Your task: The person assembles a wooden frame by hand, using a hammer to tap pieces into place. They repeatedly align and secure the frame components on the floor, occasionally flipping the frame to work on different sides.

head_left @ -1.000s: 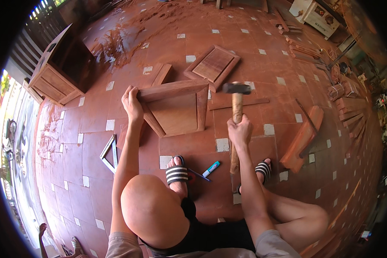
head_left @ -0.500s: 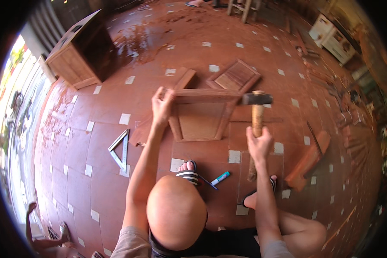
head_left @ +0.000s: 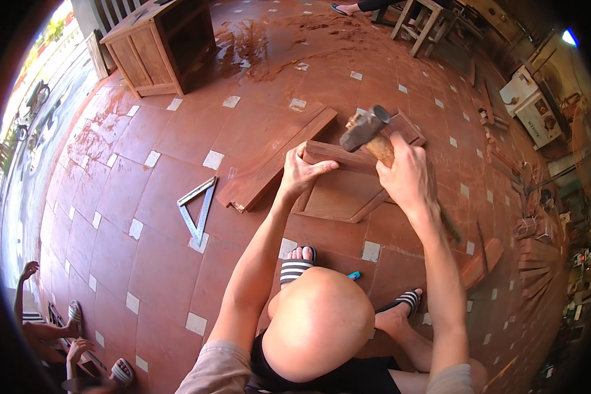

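A framed wooden panel (head_left: 335, 197) stands tilted on the floor in front of my knees. My left hand (head_left: 303, 172) grips the left end of its top edge, thumb laid along the rail. In my right hand (head_left: 406, 172) is a hammer (head_left: 366, 129), fingers closed round its wooden handle. The dark metal head is raised over the panel's top rail, apart from it as far as I can tell. My right hand and the hammer hide the panel's right end. Behind it, a second wooden panel (head_left: 410, 130) lies partly covered.
Wooden boards (head_left: 276, 157) lie behind the panel, and a metal set square (head_left: 200, 207) is to the left. A wooden cabinet (head_left: 154, 52) stands far left, a stool (head_left: 423, 26) at the back. Timber (head_left: 482, 262) lies right. Another person's hand (head_left: 80, 348) shows lower left.
The hammer has gone from beside the panel's right end to above its top rail, its head now tipped leftward. My right hand has risen. The whole view has shifted.
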A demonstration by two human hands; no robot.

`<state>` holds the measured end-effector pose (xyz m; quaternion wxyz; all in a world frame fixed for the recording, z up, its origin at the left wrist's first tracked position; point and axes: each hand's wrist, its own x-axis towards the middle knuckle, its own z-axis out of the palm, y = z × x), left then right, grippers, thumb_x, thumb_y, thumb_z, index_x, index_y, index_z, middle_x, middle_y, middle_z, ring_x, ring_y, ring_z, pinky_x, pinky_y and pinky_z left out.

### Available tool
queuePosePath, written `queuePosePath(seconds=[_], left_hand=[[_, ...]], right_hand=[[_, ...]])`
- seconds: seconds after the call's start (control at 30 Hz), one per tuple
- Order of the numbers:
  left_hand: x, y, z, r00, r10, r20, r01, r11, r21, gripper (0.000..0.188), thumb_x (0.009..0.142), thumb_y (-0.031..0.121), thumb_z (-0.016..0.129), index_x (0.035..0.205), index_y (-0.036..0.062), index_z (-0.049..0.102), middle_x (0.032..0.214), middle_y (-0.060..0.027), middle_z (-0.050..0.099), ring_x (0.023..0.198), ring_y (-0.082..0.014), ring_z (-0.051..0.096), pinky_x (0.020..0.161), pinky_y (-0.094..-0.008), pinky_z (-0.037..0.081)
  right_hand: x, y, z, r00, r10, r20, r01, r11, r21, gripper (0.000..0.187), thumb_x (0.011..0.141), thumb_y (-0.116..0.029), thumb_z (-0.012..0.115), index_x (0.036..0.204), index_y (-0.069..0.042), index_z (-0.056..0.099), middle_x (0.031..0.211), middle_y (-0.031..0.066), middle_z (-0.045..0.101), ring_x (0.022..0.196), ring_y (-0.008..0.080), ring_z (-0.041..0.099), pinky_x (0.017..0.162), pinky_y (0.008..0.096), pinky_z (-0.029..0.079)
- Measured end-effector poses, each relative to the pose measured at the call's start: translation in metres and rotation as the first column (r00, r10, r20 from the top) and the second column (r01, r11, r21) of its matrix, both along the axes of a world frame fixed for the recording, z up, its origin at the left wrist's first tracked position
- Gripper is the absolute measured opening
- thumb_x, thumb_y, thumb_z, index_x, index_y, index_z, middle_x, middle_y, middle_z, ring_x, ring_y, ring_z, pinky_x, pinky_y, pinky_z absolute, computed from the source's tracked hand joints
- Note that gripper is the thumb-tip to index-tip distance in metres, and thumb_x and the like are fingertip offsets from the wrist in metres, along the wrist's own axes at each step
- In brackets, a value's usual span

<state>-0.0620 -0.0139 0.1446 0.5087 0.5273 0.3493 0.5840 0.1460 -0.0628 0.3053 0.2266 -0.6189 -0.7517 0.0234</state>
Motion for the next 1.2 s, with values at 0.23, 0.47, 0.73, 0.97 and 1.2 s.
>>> queuePosePath(seconds=[0.23, 0.47, 0.73, 0.97, 1.2], left_hand=[[-0.005, -0.008, 0.005, 1.000, -0.015, -0.006, 0.015, 1.000, -0.022, 0.045, 0.076, 0.027, 0.097, 0.105, 0.0009, 0.075, 0.097, -0.0044, 0.078, 0.089, -0.0095, 0.068, 0.083, -0.0296, 0.056], [-0.004, -0.006, 0.001, 0.999, -0.021, -0.042, 0.018, 0.997, -0.080, 0.042, 0.076, 0.026, 0.096, 0.102, 0.0013, 0.075, 0.095, -0.0038, 0.078, 0.088, -0.0087, 0.068, 0.083, -0.0298, 0.056], [-0.002, -0.004, -0.007, 0.999, 0.010, -0.046, -0.010, 1.000, 0.016, 0.043, 0.077, 0.027, 0.096, 0.103, 0.0009, 0.076, 0.094, -0.0056, 0.079, 0.085, -0.0106, 0.070, 0.081, -0.0313, 0.058], [-0.003, -0.004, -0.007, 0.990, 0.038, -0.135, -0.044, 0.998, -0.036, 0.043, 0.082, 0.019, 0.092, 0.113, -0.0024, 0.071, 0.104, -0.0062, 0.077, 0.093, -0.0135, 0.069, 0.085, -0.0323, 0.058], [-0.026, 0.004, 0.060, 0.819, -0.009, -0.574, 0.062, 0.995, 0.074, 0.039, 0.075, 0.019, 0.093, 0.100, -0.0007, 0.069, 0.090, -0.0090, 0.074, 0.083, -0.0148, 0.069, 0.077, -0.0316, 0.055]], right_hand=[[-0.025, 0.000, 0.007, 0.944, 0.051, 0.326, -0.041, 0.998, -0.036, 0.033, 0.085, -0.015, 0.080, 0.110, -0.001, 0.063, 0.081, 0.0246, 0.072, 0.084, 0.0441, 0.073, 0.073, 0.0532, 0.059], [-0.019, 0.001, 0.005, 0.937, 0.074, 0.340, -0.060, 0.997, -0.051, 0.032, 0.086, -0.014, 0.079, 0.112, -0.002, 0.064, 0.082, 0.0235, 0.072, 0.083, 0.0453, 0.073, 0.074, 0.0533, 0.059], [-0.008, 0.000, -0.003, 0.963, 0.028, 0.267, -0.030, 1.000, 0.004, 0.029, 0.082, -0.010, 0.081, 0.101, -0.002, 0.061, 0.085, 0.0247, 0.072, 0.087, 0.0470, 0.071, 0.074, 0.0546, 0.057], [0.003, -0.008, 0.014, 0.968, 0.014, 0.250, -0.007, 1.000, -0.029, 0.027, 0.085, -0.012, 0.079, 0.107, -0.001, 0.068, 0.085, 0.0242, 0.073, 0.087, 0.0448, 0.074, 0.077, 0.0530, 0.060], [0.090, -0.031, 0.038, 0.975, -0.209, 0.081, 0.208, 0.978, 0.021, 0.027, 0.081, -0.009, 0.080, 0.102, 0.001, 0.066, 0.085, 0.0255, 0.072, 0.085, 0.0444, 0.073, 0.075, 0.0522, 0.058]])
